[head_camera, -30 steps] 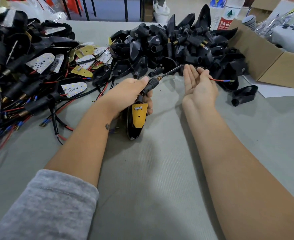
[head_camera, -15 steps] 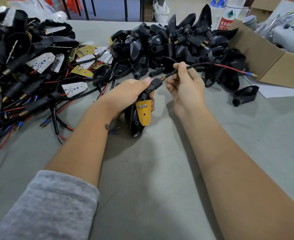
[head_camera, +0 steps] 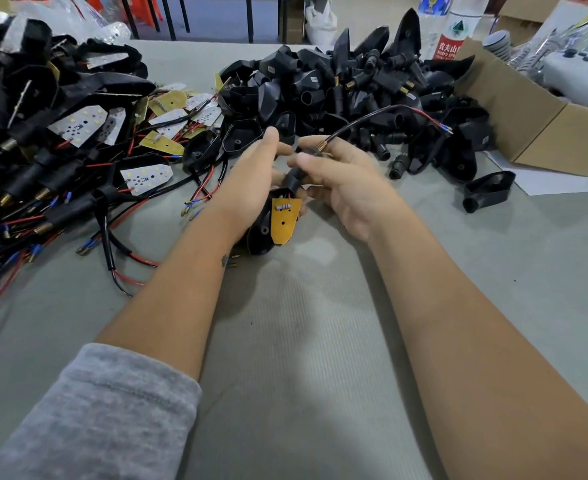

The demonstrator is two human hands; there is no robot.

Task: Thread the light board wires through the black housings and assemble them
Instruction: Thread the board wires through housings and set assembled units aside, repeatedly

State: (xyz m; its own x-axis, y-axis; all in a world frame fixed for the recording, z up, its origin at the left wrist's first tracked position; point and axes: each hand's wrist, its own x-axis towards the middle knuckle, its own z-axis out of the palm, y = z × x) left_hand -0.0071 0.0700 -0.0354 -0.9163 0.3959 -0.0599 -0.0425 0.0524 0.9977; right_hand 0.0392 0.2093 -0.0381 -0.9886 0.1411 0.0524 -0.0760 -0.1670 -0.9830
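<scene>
Black housing [head_camera: 261, 233] with yellow light board [head_camera: 285, 220], frame centre: left hand [head_camera: 251, 181] grips it; right hand [head_camera: 348, 181] pinches its stem. Upper right, bottle [head_camera: 453, 32] label in Chinese characters.

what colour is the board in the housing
Yellow board, clearest in the head view.

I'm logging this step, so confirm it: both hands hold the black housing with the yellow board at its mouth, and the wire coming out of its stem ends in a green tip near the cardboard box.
Not quite. The head view shows the wire ending in a blue tip, not green. The rest stands: the left hand and right hand hold the black housing with the yellow board at its mouth, near the cardboard box.
</scene>
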